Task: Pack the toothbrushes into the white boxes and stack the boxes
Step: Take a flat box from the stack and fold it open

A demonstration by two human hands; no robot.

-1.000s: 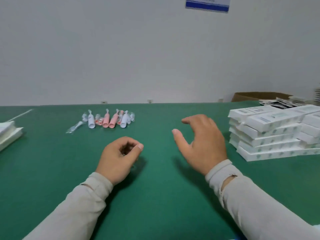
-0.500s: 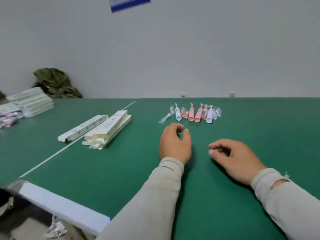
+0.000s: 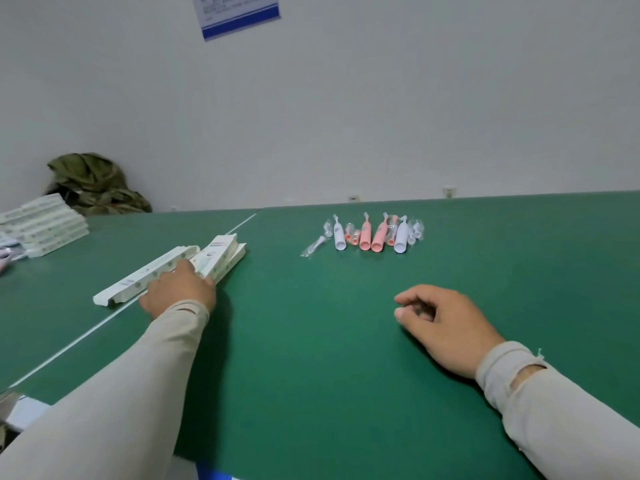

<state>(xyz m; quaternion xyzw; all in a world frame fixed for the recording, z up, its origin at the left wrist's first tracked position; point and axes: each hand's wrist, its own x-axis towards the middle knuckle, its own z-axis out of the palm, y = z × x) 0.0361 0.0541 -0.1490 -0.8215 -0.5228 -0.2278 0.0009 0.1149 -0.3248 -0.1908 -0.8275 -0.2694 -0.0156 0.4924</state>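
No text can be read. Lines of print are seen on the blue-edged notice (image 3: 239, 13) pinned to the wall, but they are too blurred to be made out. Small marks, possibly a logo, are carried by the white boxes (image 3: 211, 261), also illegible.

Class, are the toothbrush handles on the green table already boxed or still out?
Out: the toothbrush handles lie loose in a row on the table, apart from the white boxes.
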